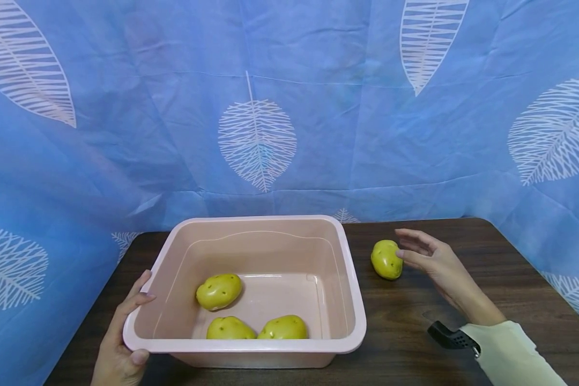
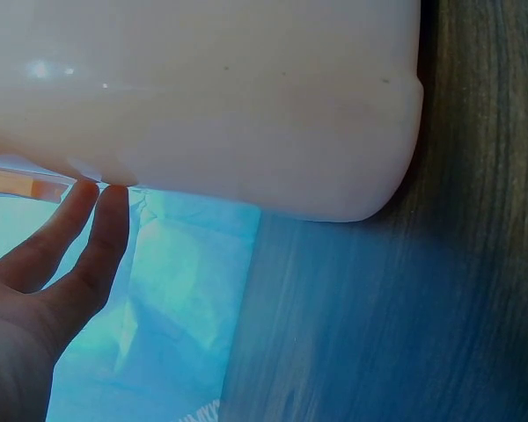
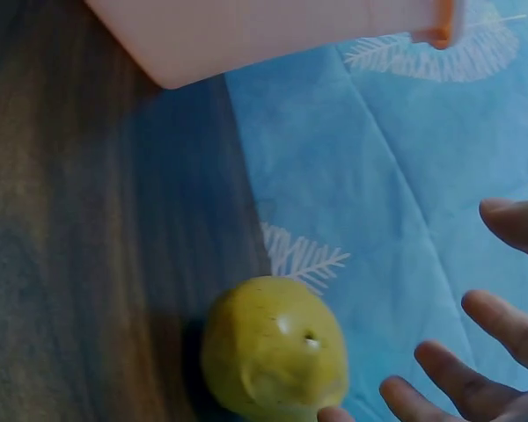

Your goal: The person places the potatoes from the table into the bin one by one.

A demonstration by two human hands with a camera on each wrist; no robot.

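A pale pink plastic basin (image 1: 200,346) stands on the dark wooden table, with three yellow-green potatoes (image 1: 219,292) inside. My left hand (image 1: 120,327) holds its near left corner, fingers at the left rim and thumb at the front. In the left wrist view, two fingertips (image 2: 113,190) meet the basin's wall (image 2: 246,105). Another potato (image 1: 385,259) lies on the table to the right of the basin. Just right of this potato is my right hand (image 1: 436,265), fingers spread and thumb close to its side. The right wrist view shows the potato (image 3: 273,347) beside the fingertips.
The brown wood-grain table (image 1: 444,300) extends around the basin. Behind it hangs a blue cloth (image 1: 318,150) with white leaf prints, also along both sides. A dark strap (image 1: 451,336) circles the right wrist by a pale sleeve (image 1: 511,354).
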